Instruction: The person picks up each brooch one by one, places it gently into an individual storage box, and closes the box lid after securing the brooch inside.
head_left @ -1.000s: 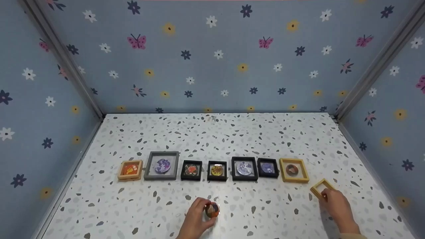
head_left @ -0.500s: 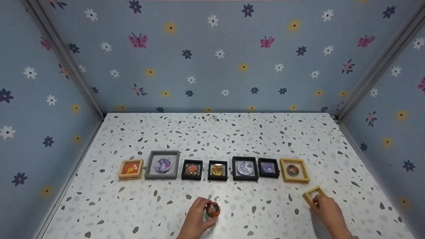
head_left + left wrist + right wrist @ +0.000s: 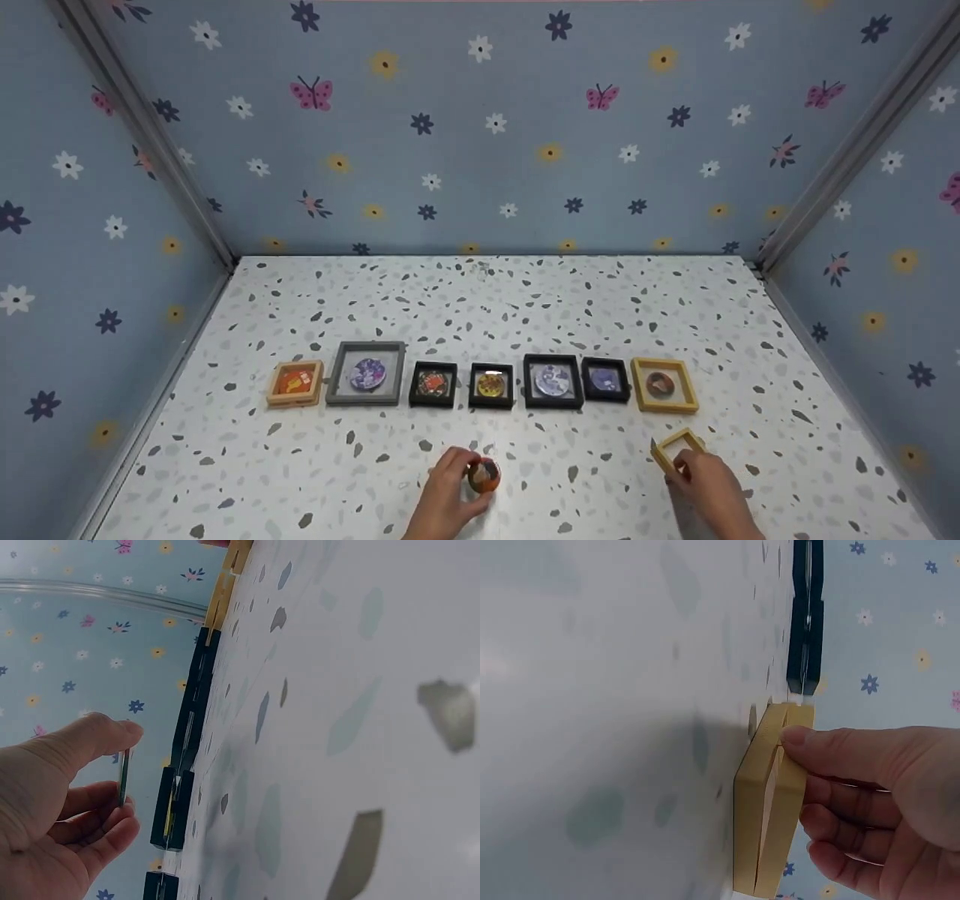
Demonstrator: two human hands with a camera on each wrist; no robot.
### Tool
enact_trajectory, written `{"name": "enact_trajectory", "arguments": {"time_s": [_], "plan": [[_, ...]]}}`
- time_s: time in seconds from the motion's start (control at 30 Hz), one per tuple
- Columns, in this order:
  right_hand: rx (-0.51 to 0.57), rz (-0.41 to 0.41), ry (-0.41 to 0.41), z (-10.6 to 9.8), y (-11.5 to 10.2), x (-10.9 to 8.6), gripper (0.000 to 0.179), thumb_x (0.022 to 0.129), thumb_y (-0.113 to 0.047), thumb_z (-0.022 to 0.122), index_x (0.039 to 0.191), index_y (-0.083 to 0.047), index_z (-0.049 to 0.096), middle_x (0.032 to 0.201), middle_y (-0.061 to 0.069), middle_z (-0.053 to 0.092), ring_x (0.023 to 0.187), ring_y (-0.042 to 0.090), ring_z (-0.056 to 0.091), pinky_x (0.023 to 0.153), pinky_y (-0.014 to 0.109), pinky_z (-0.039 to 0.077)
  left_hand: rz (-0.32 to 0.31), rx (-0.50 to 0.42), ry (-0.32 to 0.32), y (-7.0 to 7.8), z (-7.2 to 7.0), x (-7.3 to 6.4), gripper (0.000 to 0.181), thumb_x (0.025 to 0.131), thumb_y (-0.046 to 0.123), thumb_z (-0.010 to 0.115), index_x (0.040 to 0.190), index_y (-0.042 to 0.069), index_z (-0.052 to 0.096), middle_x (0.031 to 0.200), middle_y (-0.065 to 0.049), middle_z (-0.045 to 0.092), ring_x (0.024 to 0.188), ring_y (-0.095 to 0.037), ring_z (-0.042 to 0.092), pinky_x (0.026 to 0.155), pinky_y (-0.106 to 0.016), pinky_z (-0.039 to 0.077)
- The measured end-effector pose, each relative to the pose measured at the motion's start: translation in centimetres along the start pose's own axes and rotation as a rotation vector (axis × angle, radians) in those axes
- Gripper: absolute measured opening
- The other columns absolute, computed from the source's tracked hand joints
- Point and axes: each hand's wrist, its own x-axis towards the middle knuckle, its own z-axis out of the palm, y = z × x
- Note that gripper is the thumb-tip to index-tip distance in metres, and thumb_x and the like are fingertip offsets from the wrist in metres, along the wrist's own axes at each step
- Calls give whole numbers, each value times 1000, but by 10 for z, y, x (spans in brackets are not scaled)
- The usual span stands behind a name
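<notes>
My left hand (image 3: pixel 444 496) pinches a round badge (image 3: pixel 484 476) with an orange and dark picture, thumb and fingertips at its rim. Edge-on in the left wrist view, the badge (image 3: pixel 124 778) looks like a thin plate held off the tabletop. To the right, my right hand (image 3: pixel 712 489) grips a small yellow square display frame (image 3: pixel 663 455) by its near side, the frame turned at an angle. Seen from the right wrist, a narrow gap runs between the two halves of the yellow frame (image 3: pixel 763 810), and my thumb presses on its edge.
Several framed badges stand in a row behind my hands: a light wooden frame (image 3: pixel 270 397), a large grey frame (image 3: pixel 336 375), black frames such as the middle one (image 3: pixel 491 406), and a yellow frame (image 3: pixel 666 408) at the right. Patterned walls (image 3: pixel 480 150) enclose the speckled table (image 3: pixel 480 307).
My right hand has moved left with the yellow frame, coming nearer to my left hand. The left hand keeps its pinch on the badge, nearly still.
</notes>
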Motion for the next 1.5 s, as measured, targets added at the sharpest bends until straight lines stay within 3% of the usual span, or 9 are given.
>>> {"name": "enact_trajectory", "arguments": {"time_s": [0.2,0.43,0.67,0.9,1.2,1.37,1.5], "plan": [[22,-30,-4,7,-18,-2,7,73,-5,67,76,-2,62,63,0,56,57,13,51,54,33,43,24,-13,2,-1,2,0,33,71,16,72,99,6,56,95,1,48,87,-15,51,74,-32,45],[30,-89,15,17,-39,-1,7,73,-6,68,74,-5,62,61,-1,54,54,11,48,52,30,42,9,-37,-20,0,3,1,34,72,16,72,99,6,55,96,1,47,85,-14,50,72,-29,46],[19,-200,94,26,-53,-3,11,70,-7,71,69,-8,60,58,-4,53,52,8,46,49,27,40,67,6,4,-2,6,-1,32,72,16,71,98,6,55,94,1,47,83,-12,49,70,-28,45],[4,-224,104,33,-67,-4,11,72,-9,70,68,-10,60,59,-6,51,52,7,44,50,26,39,86,2,11,-1,8,0,33,72,16,71,98,5,55,95,-1,49,85,-15,51,73,-30,46],[37,-289,100,41,-82,-5,9,72,-11,70,70,-10,61,58,-6,49,52,6,43,47,23,37,51,-7,18,1,11,0,33,70,15,72,98,7,55,95,1,48,85,-13,50,72,-29,46],[58,-335,109,44,-90,-6,10,73,-12,70,69,-10,60,56,-8,47,50,5,41,45,22,35,66,-9,26,0,13,-1,34,70,15,73,98,7,55,95,0,49,85,-14,51,72,-29,46],[75,-314,63,45,-96,-6,9,74,-13,69,71,-11,61,57,-8,47,50,6,41,46,23,35,69,-21,31,-1,15,0,34,70,15,72,99,6,55,95,0,49,85,-13,50,73,-29,46]]}}
